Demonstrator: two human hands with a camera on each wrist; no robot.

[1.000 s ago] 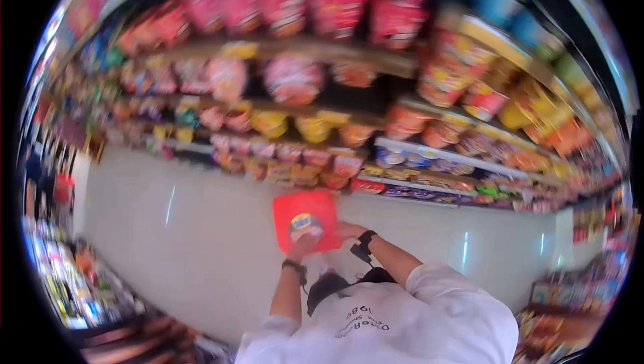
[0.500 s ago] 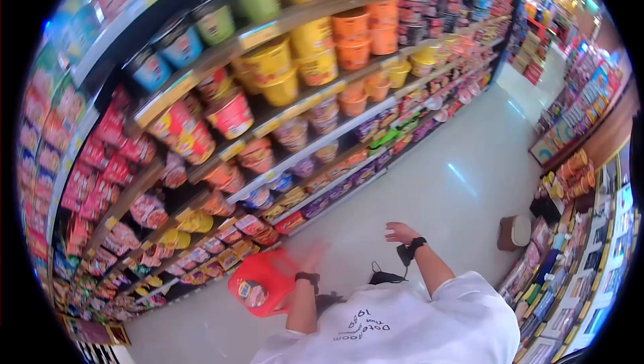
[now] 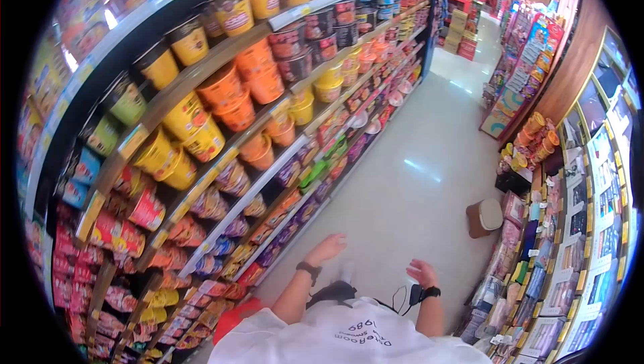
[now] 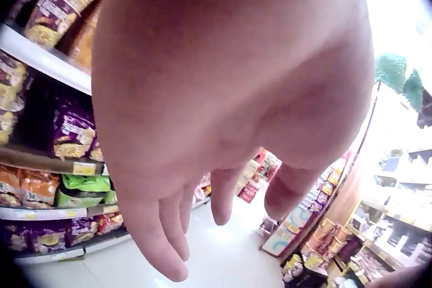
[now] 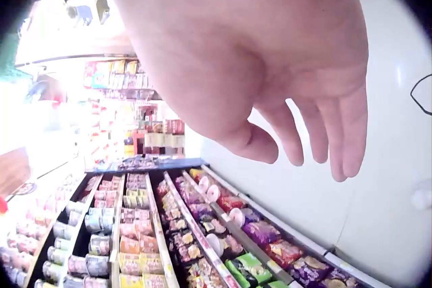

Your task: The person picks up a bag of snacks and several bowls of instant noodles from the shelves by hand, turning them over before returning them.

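My left hand (image 3: 327, 249) reaches forward over the aisle floor with relaxed fingers, holding nothing. Its fingers (image 4: 162, 234) hang loosely apart in the left wrist view. To the right, my right hand (image 3: 421, 272) is raised over the floor, also holding nothing. The right wrist view has its fingers (image 5: 337, 133) loosely extended, well away from the goods. Part of a red object (image 3: 236, 316) shows at the lower left, mostly hidden by the white shirt sleeve. Nearest the left hand are the lower shelves (image 3: 282, 230) of packaged noodles.
A long shelf unit (image 3: 235, 129) with yellow and orange noodle cups runs along the left. On the right are a brown bin (image 3: 484, 218) with a pale lid and low shelves of folded goods (image 3: 523, 263). Stacked boxes (image 3: 459, 32) stand at the far end of the aisle.
A second ago my left hand had a noodle bowl at the red object and my right hand was at its edge. Both hands came away, leaving the bowl there; the view has turned right along the aisle.
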